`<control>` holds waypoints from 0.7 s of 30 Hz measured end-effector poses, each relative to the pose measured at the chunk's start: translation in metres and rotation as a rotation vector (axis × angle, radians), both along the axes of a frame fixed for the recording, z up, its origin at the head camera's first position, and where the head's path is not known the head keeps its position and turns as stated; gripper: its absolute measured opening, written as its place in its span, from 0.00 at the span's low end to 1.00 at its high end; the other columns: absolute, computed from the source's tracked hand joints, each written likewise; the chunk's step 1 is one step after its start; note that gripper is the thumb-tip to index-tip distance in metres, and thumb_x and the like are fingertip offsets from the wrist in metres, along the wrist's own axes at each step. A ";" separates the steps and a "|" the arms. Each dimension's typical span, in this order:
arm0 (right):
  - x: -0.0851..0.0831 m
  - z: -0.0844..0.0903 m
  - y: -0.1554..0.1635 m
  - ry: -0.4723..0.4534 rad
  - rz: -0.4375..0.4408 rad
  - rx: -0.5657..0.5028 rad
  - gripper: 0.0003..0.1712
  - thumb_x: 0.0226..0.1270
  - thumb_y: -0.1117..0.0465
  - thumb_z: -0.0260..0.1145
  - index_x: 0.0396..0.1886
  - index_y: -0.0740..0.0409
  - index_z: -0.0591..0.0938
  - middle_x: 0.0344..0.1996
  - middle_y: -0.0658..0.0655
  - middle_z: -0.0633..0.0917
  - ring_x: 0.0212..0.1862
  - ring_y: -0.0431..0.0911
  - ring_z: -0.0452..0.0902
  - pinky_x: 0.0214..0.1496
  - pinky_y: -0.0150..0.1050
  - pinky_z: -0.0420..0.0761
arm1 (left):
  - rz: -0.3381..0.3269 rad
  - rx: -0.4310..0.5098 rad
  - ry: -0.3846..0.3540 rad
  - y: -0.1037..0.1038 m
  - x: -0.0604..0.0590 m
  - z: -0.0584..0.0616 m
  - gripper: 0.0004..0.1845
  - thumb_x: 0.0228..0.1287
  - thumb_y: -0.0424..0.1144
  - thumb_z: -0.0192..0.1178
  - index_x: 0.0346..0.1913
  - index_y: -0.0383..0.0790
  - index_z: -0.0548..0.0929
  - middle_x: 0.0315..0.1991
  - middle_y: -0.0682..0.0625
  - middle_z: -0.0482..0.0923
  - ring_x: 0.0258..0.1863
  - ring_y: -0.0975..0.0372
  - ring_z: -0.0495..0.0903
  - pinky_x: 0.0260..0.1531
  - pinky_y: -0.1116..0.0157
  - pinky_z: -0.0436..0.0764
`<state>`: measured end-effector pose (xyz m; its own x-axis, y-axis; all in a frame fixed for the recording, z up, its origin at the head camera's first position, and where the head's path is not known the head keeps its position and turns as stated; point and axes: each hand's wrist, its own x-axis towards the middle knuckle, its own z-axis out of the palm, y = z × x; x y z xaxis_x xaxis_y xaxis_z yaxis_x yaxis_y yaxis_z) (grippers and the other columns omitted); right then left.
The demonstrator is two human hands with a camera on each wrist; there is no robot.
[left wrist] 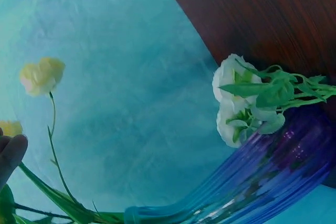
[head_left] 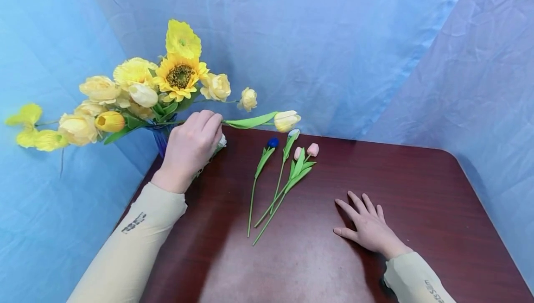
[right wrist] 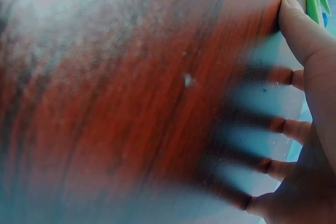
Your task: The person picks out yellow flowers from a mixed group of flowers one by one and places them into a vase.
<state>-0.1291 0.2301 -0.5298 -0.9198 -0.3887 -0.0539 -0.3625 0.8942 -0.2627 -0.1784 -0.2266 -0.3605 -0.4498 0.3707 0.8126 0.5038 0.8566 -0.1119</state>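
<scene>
My left hand (head_left: 193, 143) is at the table's back left, its fingers curled round the stem of a pale yellow tulip (head_left: 287, 120) that points to the right. Just behind the hand, a blue glass vase (head_left: 160, 139) holds a bunch of yellow flowers with a sunflower (head_left: 180, 77). In the left wrist view the ribbed vase (left wrist: 262, 182) fills the lower right, white blooms (left wrist: 233, 103) lie against it, and one fingertip (left wrist: 10, 153) shows at the left edge. My right hand (head_left: 367, 226) lies flat on the table, fingers spread and holding nothing; its fingers (right wrist: 302, 30) press on the wood.
Several loose tulips lie mid-table between my hands: a blue one (head_left: 273, 142), a whitish one (head_left: 294, 133) and two pink ones (head_left: 313, 149). The dark red wooden table (head_left: 417, 192) has a rounded right corner. Blue cloth hangs all around.
</scene>
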 end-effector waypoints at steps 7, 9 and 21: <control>0.000 -0.001 0.001 -0.009 0.000 -0.002 0.46 0.65 0.31 0.67 0.77 0.46 0.69 0.77 0.67 0.60 0.76 0.75 0.48 0.64 0.82 0.51 | 0.001 0.064 0.007 -0.014 -0.008 -0.002 0.06 0.72 0.30 0.58 0.44 0.31 0.83 0.39 0.39 0.81 0.35 0.47 0.82 0.29 0.50 0.84; 0.001 -0.002 0.002 -0.010 0.000 -0.003 0.46 0.65 0.31 0.67 0.77 0.46 0.69 0.77 0.67 0.60 0.76 0.75 0.48 0.64 0.82 0.51 | 0.010 0.087 0.023 -0.018 -0.011 -0.004 0.06 0.71 0.29 0.57 0.44 0.31 0.83 0.39 0.39 0.81 0.34 0.46 0.82 0.29 0.49 0.84; -0.001 -0.003 0.004 -0.005 0.005 -0.010 0.46 0.65 0.32 0.67 0.77 0.47 0.68 0.78 0.67 0.59 0.76 0.75 0.47 0.65 0.81 0.50 | 0.077 0.418 0.067 -0.037 -0.016 -0.007 0.05 0.68 0.27 0.57 0.39 0.29 0.83 0.32 0.36 0.79 0.29 0.47 0.79 0.30 0.52 0.81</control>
